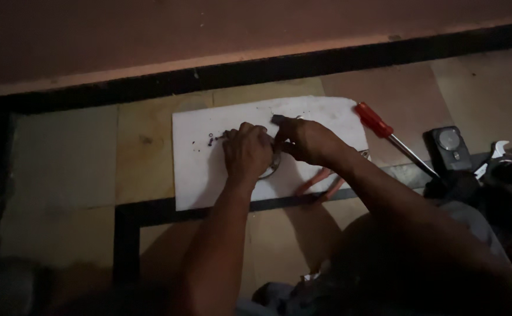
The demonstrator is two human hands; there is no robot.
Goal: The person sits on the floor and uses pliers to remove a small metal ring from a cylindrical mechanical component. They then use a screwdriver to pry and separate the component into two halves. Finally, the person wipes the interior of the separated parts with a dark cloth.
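Observation:
My left hand (246,151) rests on a white sheet (197,175) laid on the tiled floor, its fingers closed down over a round metal ring (271,170) whose edge shows under the hand. My right hand (305,139) sits right beside it, pinching a small dark part (278,119) at its fingertips. Several tiny dark bits (211,139) lie on the sheet just left of my left hand. What lies between the two hands is hidden.
A red-handled screwdriver (380,127) lies at the sheet's right edge. Orange-handled pliers (320,182) poke out under my right forearm. Further right are a small dark square device (449,146) and a heap of metal parts (507,169). A dark-skirted wall runs behind.

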